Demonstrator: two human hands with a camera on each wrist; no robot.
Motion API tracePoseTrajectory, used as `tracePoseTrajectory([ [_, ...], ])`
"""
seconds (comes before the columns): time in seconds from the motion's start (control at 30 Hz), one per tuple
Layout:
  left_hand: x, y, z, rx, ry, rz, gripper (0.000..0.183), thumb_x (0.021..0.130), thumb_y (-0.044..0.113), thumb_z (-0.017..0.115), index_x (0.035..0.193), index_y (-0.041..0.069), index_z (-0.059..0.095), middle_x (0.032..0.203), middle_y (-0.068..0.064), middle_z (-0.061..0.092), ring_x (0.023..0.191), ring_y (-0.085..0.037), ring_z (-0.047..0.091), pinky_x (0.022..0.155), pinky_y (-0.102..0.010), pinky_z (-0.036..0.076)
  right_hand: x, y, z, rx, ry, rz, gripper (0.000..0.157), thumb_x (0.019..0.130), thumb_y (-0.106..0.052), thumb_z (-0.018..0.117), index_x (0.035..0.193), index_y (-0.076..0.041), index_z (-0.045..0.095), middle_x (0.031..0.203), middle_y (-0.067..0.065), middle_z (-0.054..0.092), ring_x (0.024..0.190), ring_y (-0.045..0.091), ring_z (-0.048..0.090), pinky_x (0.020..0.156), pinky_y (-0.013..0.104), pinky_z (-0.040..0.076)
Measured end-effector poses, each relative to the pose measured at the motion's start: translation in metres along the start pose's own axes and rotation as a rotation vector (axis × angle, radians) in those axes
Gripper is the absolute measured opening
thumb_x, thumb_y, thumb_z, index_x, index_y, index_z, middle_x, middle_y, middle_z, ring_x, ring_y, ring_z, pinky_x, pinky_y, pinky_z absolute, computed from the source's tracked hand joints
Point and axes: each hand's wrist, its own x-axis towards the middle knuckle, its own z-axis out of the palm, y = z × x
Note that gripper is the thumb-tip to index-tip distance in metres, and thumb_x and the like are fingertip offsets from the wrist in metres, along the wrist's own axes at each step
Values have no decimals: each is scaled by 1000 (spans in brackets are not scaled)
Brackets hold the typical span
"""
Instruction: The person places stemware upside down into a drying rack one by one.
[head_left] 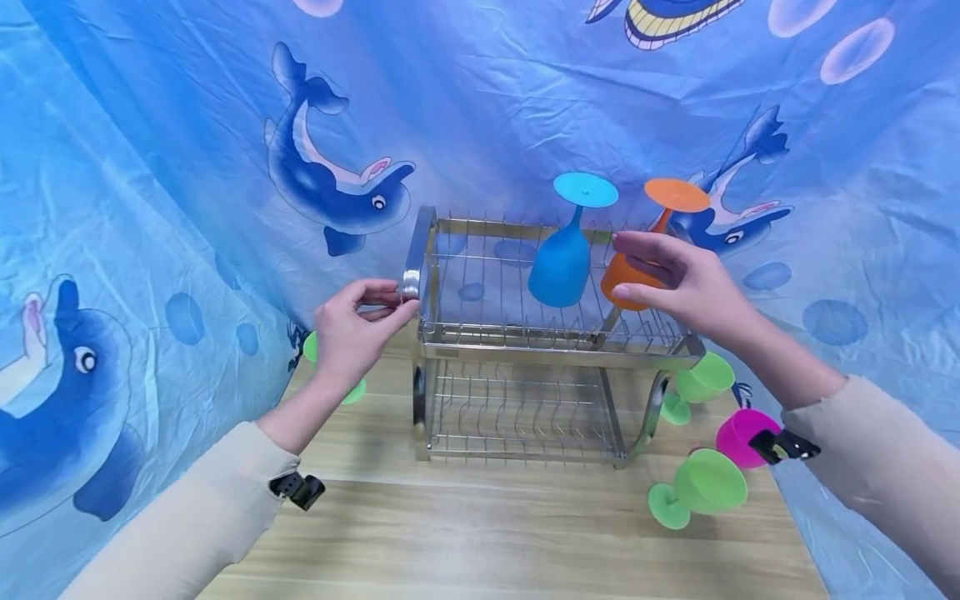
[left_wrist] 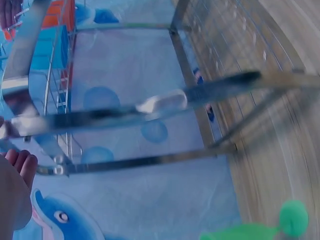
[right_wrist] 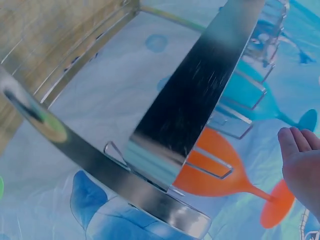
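Pale sleeves frame the foreground, the left sleeve (head_left: 180,508) at lower left and the right sleeve (head_left: 877,467) at lower right, each with a small black device at its cuff. Blue fabric (head_left: 187,167) printed with dolphins hangs along the left, back and right; below it lies a tabletop (head_left: 480,533) of pale wood grain. Green pieces (head_left: 354,392) show partly behind the left forearm. At centre stands a two-tier metal rack (head_left: 547,357), its left upright at the fingertips of the left hand (head_left: 360,329). On its upper tier a blue goblet (head_left: 562,267) stands inverted, bowl down and foot up, between the two hands and apart from both; to its right an orange goblet (right_wrist: 227,185) stands likewise, just beyond the right hand's fingers. Left forearm angled inward, the left hand pinches the upright between bent fingers and thumb. Right forearm slanting in from the right, the right hand (head_left: 697,279) has its fingers extended and thumb spread well apart, with nothing in its hold; the right wrist view shows its fingertips clear of the orange bowl. At far right a green goblet (head_left: 705,377), a magenta goblet (head_left: 746,437) and a second green goblet (head_left: 711,482) lie on the tabletop.
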Motion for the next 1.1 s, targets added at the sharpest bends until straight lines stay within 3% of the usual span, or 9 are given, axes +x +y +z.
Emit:
tracePoseTrajectory([
  [0.2, 7, -15, -28, 159, -30, 64, 36, 87, 19, 92, 114, 1, 78, 104, -12, 80, 97, -26, 78, 84, -23, 64, -24, -2, 7, 125, 10, -151, 60, 96, 5, 76, 153, -1, 56, 153, 13, 60, 139, 8, 59, 109, 16, 49],
  [0.33, 15, -31, -48, 257, -54, 143, 42, 84, 16, 94, 117, -2, 76, 108, -16, 79, 100, -32, 77, 87, -11, 58, -35, 0, 14, 249, -8, -237, 63, 92, 18, 72, 151, 5, 55, 152, 14, 61, 140, 13, 59, 112, 19, 49],
  [0.4, 18, -40, -57, 299, -74, 149, 46, 82, 16, 95, 121, -1, 76, 110, -18, 78, 101, -34, 76, 89, -7, 55, -39, 2, 18, 299, -17, -267, 65, 89, 22, 71, 150, 7, 55, 152, 17, 60, 140, 16, 59, 111, 22, 50],
  [0.47, 20, -49, -66, 332, -105, 118, 50, 82, 18, 95, 125, 0, 75, 115, -18, 78, 105, -35, 76, 92, -14, 58, -42, 4, 24, 337, -32, -300, 67, 87, 25, 70, 150, 9, 54, 152, 19, 60, 140, 18, 59, 112, 24, 50],
  [0.57, 20, -61, -78, 380, -180, 50, 59, 83, 24, 95, 134, 4, 71, 126, -18, 74, 115, -38, 72, 101, -36, 60, -49, 8, 32, 370, -56, -333, 67, 86, 26, 70, 149, 11, 52, 152, 17, 60, 140, 19, 60, 112, 27, 51],
  [0.63, 20, -68, -86, 409, -239, 12, 68, 84, 30, 95, 141, 5, 67, 134, -19, 70, 122, -41, 67, 104, -52, 57, -55, 11, 39, 363, -70, -339, 67, 87, 24, 72, 150, 11, 52, 152, 16, 61, 140, 18, 60, 114, 27, 50],
  [0.7, 19, -74, -92, 431, -299, -20, 78, 83, 35, 95, 148, 6, 61, 142, -21, 64, 127, -45, 62, 106, -62, 52, -62, 15, 46, 349, -83, -325, 68, 87, 21, 74, 150, 9, 52, 152, 15, 61, 139, 17, 60, 114, 26, 50],
  [0.87, 15, -97, -102, 468, -400, -103, 98, 83, 43, 93, 160, 6, 46, 154, -27, 52, 136, -50, 52, 107, -70, 46, -76, 28, 68, 333, -130, -257, 67, 87, 16, 77, 149, 5, 55, 152, 10, 63, 138, 15, 62, 112, 28, 51],
  [1.1, 5, -134, -110, 487, -472, -215, 120, 81, 53, 92, 171, 11, 24, 163, -29, 39, 142, -51, 42, 105, -79, 39, -88, 45, 101, 412, -205, -219, 64, 89, 11, 78, 148, 5, 56, 151, 26, 58, 139, 20, 61, 113, 32, 52],
])
